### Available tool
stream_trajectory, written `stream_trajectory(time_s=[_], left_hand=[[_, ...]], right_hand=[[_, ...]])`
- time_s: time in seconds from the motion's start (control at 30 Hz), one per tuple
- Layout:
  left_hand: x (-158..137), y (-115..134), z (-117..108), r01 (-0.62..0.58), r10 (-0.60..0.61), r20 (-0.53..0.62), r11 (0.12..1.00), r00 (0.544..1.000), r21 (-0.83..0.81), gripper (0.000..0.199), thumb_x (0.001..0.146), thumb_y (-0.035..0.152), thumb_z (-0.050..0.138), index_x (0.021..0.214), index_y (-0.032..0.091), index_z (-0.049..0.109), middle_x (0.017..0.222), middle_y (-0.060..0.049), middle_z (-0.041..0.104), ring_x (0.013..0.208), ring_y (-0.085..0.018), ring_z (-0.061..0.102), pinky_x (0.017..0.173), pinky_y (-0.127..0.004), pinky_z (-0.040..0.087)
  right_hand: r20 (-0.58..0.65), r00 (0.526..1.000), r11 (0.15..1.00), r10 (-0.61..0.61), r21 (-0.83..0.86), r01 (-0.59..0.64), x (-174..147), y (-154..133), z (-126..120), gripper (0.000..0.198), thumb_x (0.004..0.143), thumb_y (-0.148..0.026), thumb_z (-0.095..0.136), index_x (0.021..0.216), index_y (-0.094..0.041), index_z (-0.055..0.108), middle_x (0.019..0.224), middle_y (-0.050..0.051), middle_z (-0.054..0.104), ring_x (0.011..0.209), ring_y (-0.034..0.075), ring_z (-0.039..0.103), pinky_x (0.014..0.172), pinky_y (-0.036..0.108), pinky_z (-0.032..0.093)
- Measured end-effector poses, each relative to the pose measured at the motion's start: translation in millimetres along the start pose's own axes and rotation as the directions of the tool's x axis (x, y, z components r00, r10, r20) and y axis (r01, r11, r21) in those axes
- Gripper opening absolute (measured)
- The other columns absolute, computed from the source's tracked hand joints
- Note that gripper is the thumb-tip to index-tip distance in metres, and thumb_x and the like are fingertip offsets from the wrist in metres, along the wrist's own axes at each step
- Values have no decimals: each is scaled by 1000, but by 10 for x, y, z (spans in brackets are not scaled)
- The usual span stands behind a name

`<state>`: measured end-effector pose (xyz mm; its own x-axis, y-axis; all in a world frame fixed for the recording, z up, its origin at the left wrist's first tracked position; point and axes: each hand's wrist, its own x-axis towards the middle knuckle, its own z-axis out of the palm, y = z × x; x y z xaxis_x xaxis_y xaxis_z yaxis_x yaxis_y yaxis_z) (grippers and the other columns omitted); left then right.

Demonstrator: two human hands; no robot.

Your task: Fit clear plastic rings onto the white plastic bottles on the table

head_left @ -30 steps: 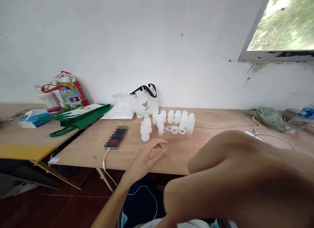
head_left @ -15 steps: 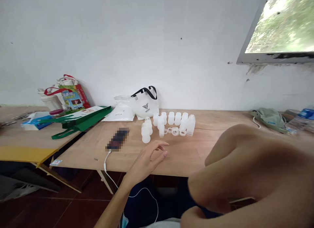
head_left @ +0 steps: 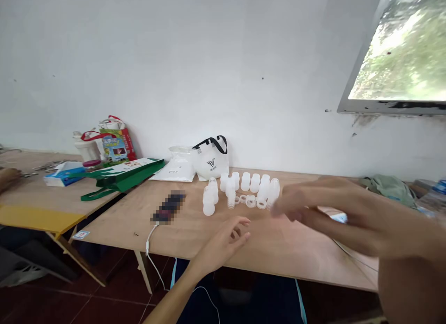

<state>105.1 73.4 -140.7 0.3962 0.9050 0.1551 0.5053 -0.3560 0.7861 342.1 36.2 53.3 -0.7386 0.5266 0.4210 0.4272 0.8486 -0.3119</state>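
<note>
My left hand (head_left: 228, 240) hovers over the front part of the table (head_left: 195, 236). Its fingers are loosely bent and apart, with nothing between them. Smeared by motion, my right hand (head_left: 334, 210) reaches in from the right, fingers stretched out, thumb apart, no object visible in it. Its fingertips come close to a stack of clear domed covers (head_left: 274, 188) and partly hide its base. White plastic bottles (head_left: 245, 181) stand in a back row, with a further group of white pieces (head_left: 209, 201) to the left. In front of the row lie several translucent rings (head_left: 251, 201).
A phone-like device, pixelated (head_left: 169, 207), lies left with a white cable (head_left: 149, 243) hanging over the edge. Behind stand a white bag with black handles (head_left: 212, 164) and a white plastic packet (head_left: 176, 166). A green bag (head_left: 121, 175) spans toward the neighbouring table. Green cloth (head_left: 390, 189) lies right.
My right hand has swung forward from close to the camera to over the table near the covers. My left hand stays over the front of the table, and the view has tilted up slightly.
</note>
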Motion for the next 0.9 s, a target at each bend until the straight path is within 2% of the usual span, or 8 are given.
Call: stream_trajectory(time_s=[0.1,0.2,0.3,0.37,0.43,0.5,0.67,0.9], left_hand=[[285,-81,143,-28,24,23,984,999,175,33,101,38,45,128,25,58,122,-5,65,91,-18,64,94,-36,50],[678,-201,329,-31,20,28,885,999,465,36,98,21,36,129,19,55,136,-12,57,104,-27,65,91,-42,52],[1025,-292,461,10,-14,1,742,1000,670,45,92,12,39,136,14,49,155,-19,39,105,-31,67,85,-42,54],[1183,-324,517,29,-21,-20,693,1000,720,48,89,9,41,136,14,48,160,-20,31,103,-30,68,81,-41,56],[1286,-336,557,21,-2,-27,685,1000,728,49,88,9,43,137,15,46,160,-19,31,99,-28,69,78,-38,56],[1356,-335,588,-37,53,1,689,999,723,53,88,10,45,140,17,42,160,-18,32,99,-27,69,76,-36,56],[1477,-323,629,-182,125,132,671,983,718,42,91,14,46,132,19,51,159,-13,34,105,-29,66,83,-38,56],[1542,-407,656,-170,73,166,686,983,707,33,96,17,46,126,16,57,142,-17,47,107,-28,65,87,-39,55]], right_hand=[[109,976,980,191,-74,-183,116,570,53,35,106,-43,42,124,-27,67,86,1,70,66,15,60,63,26,49],[155,904,916,399,-113,-385,143,1159,330,35,105,-41,40,125,-26,64,89,3,68,72,16,60,67,28,46],[228,799,830,557,-131,-541,63,1607,721,32,103,-31,38,120,-23,64,88,4,66,58,12,53,58,25,41],[254,729,771,636,-164,-616,-26,1775,974,28,100,-23,41,118,-20,63,94,6,65,56,11,52,52,23,38],[298,664,720,686,-147,-678,-115,1843,1179,29,99,-19,41,120,-18,60,91,6,63,50,10,49,48,22,35],[311,632,691,710,-130,-711,-188,1843,1321,31,99,-17,39,123,-16,58,84,5,61,45,10,45,45,23,34],[299,634,679,714,-70,-731,-359,1801,1490,33,98,-14,38,126,-17,56,78,3,59,51,12,47,52,23,38],[268,697,705,665,81,-704,-703,1898,1696,29,96,-22,40,118,-17,58,86,4,58,67,16,55,57,25,41]])
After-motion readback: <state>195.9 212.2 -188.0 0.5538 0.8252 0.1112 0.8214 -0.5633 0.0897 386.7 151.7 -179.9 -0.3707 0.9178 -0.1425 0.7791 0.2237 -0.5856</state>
